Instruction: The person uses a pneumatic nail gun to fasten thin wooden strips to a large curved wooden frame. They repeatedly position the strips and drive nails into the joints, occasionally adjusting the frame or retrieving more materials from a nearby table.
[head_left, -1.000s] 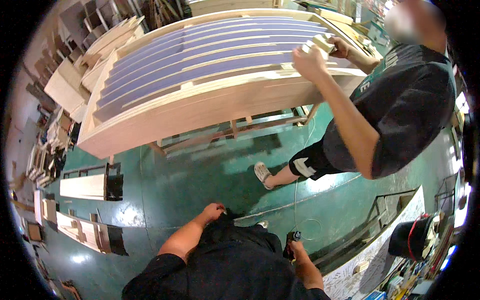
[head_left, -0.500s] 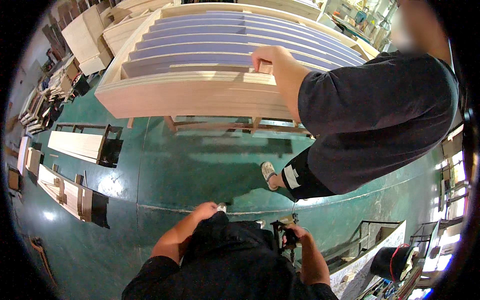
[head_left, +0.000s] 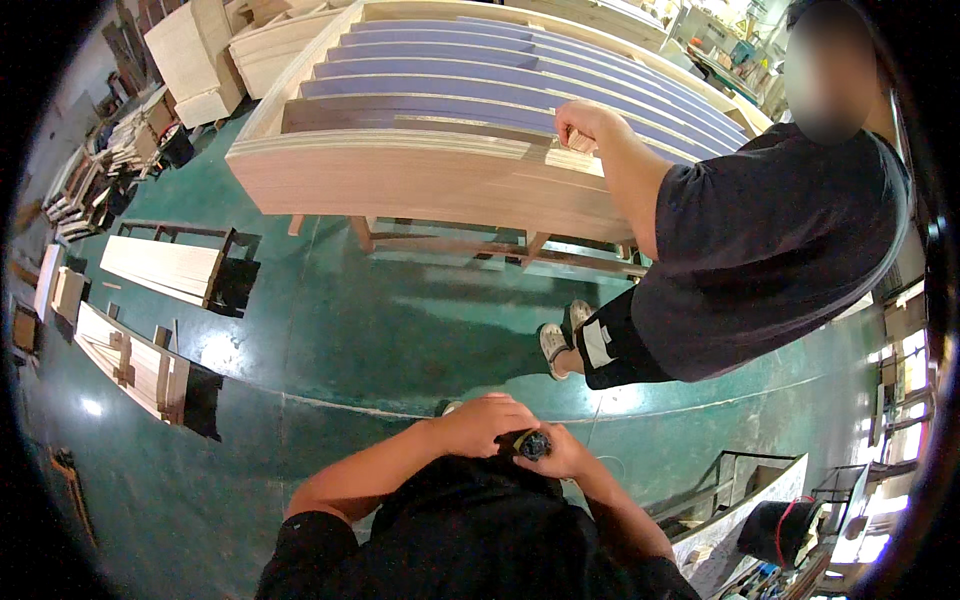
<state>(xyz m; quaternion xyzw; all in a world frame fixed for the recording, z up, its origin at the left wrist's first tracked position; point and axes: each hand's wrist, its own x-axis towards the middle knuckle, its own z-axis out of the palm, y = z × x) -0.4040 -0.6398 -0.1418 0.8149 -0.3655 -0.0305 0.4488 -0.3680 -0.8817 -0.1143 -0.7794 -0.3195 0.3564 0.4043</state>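
Note:
Close in front of my body I hold a dark nail gun, its round black end turned up toward me. My right hand is closed around it from the right. From the left, my left hand is wrapped over its other side; the fingertips are partly hidden. Beyond my hands stands a long wooden frame with parallel slats across it. A co-worker at the right rests one hand at its near edge, gripping a small wood block.
Stacks of pale boards lie on the green floor at the left. At the lower right are a low metal-framed bin and a black bucket. The co-worker's shoes are just ahead of me.
My left hand has come across from hanging free and now grips the nail gun. My right hand has brought the gun inward and turned it. The view has shifted slightly.

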